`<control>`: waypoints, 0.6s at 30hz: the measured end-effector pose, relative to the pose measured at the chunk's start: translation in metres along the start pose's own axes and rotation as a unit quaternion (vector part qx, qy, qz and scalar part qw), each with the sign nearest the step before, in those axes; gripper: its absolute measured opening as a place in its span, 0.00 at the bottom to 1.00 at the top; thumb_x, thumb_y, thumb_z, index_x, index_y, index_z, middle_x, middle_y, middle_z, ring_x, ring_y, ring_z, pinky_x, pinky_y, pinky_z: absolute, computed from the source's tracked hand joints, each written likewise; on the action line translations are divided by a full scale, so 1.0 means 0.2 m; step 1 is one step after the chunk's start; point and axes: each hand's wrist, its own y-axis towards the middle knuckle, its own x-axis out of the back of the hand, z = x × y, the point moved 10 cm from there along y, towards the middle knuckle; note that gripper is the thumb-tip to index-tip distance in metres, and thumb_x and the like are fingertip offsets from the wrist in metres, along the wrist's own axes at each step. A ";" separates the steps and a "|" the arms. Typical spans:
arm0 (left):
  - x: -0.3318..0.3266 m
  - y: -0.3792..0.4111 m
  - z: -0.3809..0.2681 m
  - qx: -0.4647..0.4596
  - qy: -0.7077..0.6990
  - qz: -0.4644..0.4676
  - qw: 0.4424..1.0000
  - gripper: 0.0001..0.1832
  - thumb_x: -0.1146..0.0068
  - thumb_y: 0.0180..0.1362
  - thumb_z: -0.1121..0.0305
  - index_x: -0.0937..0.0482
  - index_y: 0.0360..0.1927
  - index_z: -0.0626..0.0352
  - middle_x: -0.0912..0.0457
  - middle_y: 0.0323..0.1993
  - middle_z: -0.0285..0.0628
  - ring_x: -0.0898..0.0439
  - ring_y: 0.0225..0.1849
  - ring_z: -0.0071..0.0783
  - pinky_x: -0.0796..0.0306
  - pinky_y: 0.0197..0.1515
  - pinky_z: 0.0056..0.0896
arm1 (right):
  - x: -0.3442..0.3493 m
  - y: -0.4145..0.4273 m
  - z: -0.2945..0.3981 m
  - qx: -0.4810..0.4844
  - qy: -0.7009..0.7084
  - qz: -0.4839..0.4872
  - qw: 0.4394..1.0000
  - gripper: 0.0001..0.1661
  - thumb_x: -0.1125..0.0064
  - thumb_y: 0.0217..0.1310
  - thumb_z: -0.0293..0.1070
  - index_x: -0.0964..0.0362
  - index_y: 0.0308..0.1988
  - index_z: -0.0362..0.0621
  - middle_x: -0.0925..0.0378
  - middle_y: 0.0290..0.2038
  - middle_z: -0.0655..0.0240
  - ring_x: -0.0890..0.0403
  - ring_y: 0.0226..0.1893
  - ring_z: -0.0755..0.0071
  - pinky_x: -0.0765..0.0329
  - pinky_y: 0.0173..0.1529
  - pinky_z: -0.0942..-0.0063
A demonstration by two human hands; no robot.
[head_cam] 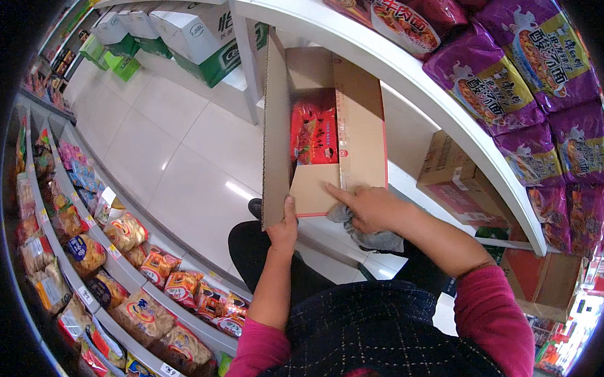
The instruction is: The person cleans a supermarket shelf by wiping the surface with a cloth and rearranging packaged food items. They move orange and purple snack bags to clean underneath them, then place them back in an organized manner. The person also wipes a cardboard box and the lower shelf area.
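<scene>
In front of me is a cardboard box (364,151) with its top flaps parted. Through the gap show red plastic packets (314,130) with printed writing; the rest of the contents is hidden. My left hand (283,230) grips the near end of the raised left flap (274,139), thumb on its inner face. A crumpled grey cloth (383,241) is bunched under my right hand (370,206), held by the curled fingers. The right index finger stretches out and touches or hovers just over the near flap (314,188); I cannot tell which.
A white shelf (428,84) curves past on the right, bearing purple noodle packs (495,82). Under it sits another cardboard carton (461,178). Racks of bagged snacks (141,313) line the left. Green-and-white cartons (197,37) stand beyond the tiled floor (180,123).
</scene>
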 end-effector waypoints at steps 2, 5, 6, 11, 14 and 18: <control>0.00 -0.02 0.05 0.005 0.012 0.009 1.000 0.13 0.47 0.62 0.67 0.23 0.43 0.68 0.19 0.37 0.49 0.20 0.40 0.41 0.29 0.45 0.38 | -0.02 0.03 0.00 -0.009 -0.008 0.032 0.999 0.48 0.39 0.49 0.35 0.54 0.67 0.55 0.25 0.40 0.48 0.22 0.41 0.43 0.24 0.42 0.53; 0.00 -0.05 0.13 0.021 0.011 0.019 1.000 0.13 0.47 0.62 0.67 0.23 0.44 0.67 0.19 0.39 0.48 0.20 0.42 0.41 0.29 0.46 0.37 | 0.00 0.02 0.01 -0.019 0.023 0.059 0.998 0.40 0.39 0.49 0.36 0.47 0.61 0.51 0.24 0.39 0.47 0.22 0.40 0.42 0.25 0.42 0.52; 0.00 -0.05 0.11 0.018 0.011 0.021 1.000 0.13 0.47 0.62 0.67 0.23 0.45 0.67 0.19 0.39 0.48 0.20 0.42 0.41 0.29 0.46 0.36 | 0.03 -0.02 0.01 -0.019 0.035 0.056 0.998 0.38 0.39 0.49 0.36 0.46 0.59 0.49 0.24 0.38 0.47 0.22 0.39 0.41 0.25 0.42 0.52; 0.02 -0.04 0.10 0.028 0.001 0.015 0.999 0.13 0.46 0.61 0.67 0.24 0.45 0.65 0.20 0.40 0.48 0.20 0.42 0.40 0.29 0.46 0.35 | 0.13 -0.24 -0.04 -0.055 0.095 0.048 0.993 0.33 0.37 0.47 0.33 0.44 0.52 0.47 0.23 0.37 0.47 0.22 0.38 0.38 0.25 0.41 0.50; 0.01 -0.03 0.11 0.031 -0.013 0.032 0.999 0.12 0.46 0.61 0.66 0.25 0.44 0.64 0.21 0.37 0.47 0.21 0.40 0.40 0.29 0.45 0.35 | 0.15 -0.32 -0.10 -0.052 0.117 0.029 0.991 0.32 0.38 0.48 0.33 0.45 0.51 0.48 0.24 0.36 0.46 0.22 0.36 0.37 0.26 0.40 0.49; 0.00 -0.04 0.13 0.019 -0.001 0.028 0.999 0.12 0.46 0.61 0.65 0.25 0.41 0.64 0.23 0.34 0.48 0.22 0.37 0.44 0.30 0.42 0.37 | 0.14 -0.37 -0.13 -0.059 0.123 0.019 0.991 0.32 0.39 0.48 0.34 0.45 0.52 0.48 0.24 0.36 0.46 0.22 0.36 0.37 0.26 0.39 0.49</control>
